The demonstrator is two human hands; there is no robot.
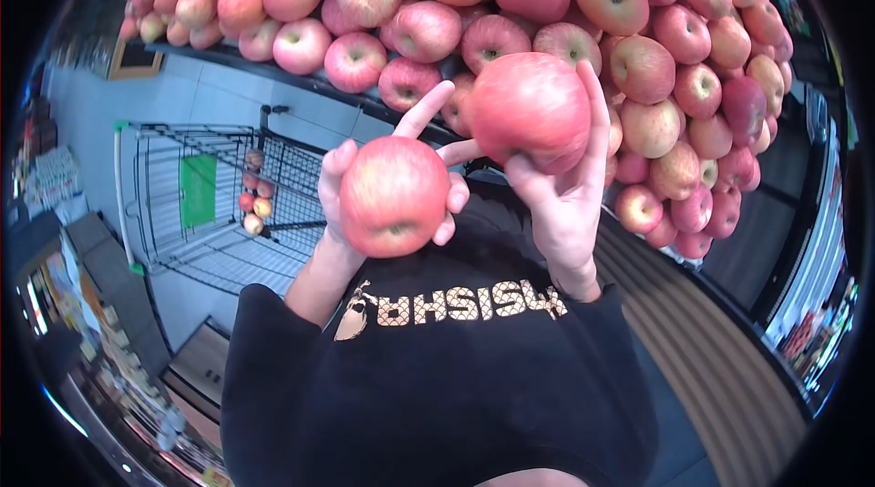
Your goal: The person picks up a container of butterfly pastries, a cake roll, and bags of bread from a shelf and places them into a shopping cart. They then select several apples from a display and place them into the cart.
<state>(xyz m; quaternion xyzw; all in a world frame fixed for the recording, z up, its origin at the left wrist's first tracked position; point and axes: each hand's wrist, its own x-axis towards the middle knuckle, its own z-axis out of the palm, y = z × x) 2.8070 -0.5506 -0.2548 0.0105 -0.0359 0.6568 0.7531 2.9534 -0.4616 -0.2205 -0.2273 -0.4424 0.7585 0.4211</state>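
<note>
My left hand (333,197) is wrapped around a red apple (394,200) from below, with its index finger stretched out above the fruit. The stem hollow of this apple faces down toward my chest. In my right hand (562,209) is a second, larger-looking red apple (531,109), slightly blurred, gripped between the thumb and fingers. Both apples are held up in front of my black shirt (437,378), close together but apart. Just beyond my hands rises a big heap of red and yellowish apples (425,31).
A wire shopping cart (150,159) with a green panel (198,191) stands to the left, several apples (255,205) inside. The dark edge of the display (314,86) runs beneath the heap. Brown slatted panelling (720,369) lies at the right, stocked shelves (118,387) at the lower left.
</note>
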